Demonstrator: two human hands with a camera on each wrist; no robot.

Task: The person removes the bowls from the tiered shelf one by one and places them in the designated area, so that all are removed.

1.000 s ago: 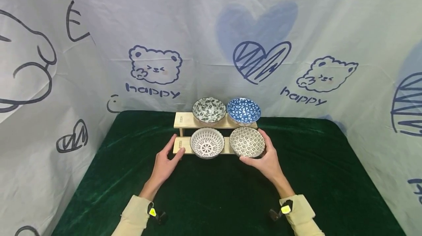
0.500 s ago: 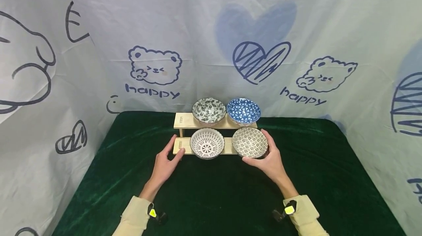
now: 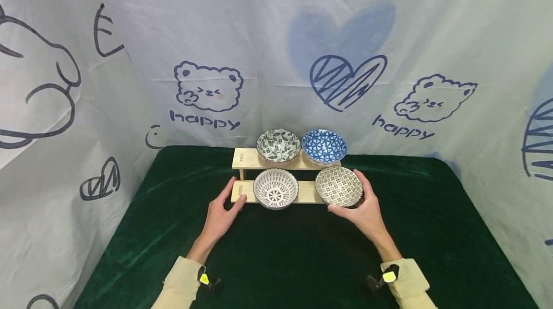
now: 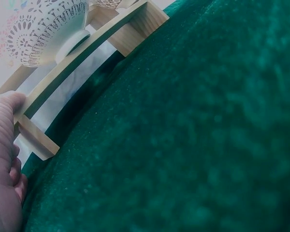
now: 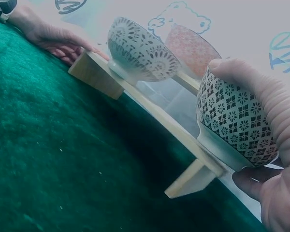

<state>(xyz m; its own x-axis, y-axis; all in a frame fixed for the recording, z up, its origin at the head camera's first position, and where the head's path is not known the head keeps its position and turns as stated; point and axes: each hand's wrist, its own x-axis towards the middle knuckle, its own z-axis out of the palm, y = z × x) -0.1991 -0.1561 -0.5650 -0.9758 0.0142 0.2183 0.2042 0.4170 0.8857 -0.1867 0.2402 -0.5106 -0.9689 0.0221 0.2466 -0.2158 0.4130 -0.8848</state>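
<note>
A two-tier wooden rack (image 3: pixel 308 193) bears several patterned bowls. My left hand (image 3: pixel 219 215) grips the left end of its lower shelf, the thumb (image 4: pixel 13 101) on the shelf's edge. My right hand (image 3: pixel 365 212) holds a bowl with a small brown-and-cream flower lattice (image 3: pixel 339 186) at the right end of that shelf. Thumb and fingers span the bowl from front to far side; in the right wrist view its foot is right at the shelf board. Left of it on the same shelf sits a white bowl with dark radiating marks (image 3: pixel 275 188).
On the upper shelf stand a bowl with dark leaves and flowers (image 3: pixel 278 146) and a blue geometric bowl (image 3: pixel 324 146). Dark green velvet (image 3: pixel 285 256) covers the table. A pale curtain (image 3: pixel 268 21) with drawn bears and hearts hangs close behind the rack.
My right hand has shifted the lattice-patterned bowl a little to the right along the lower shelf. The left hand keeps its place on the rack; the head view has turned slightly.
</note>
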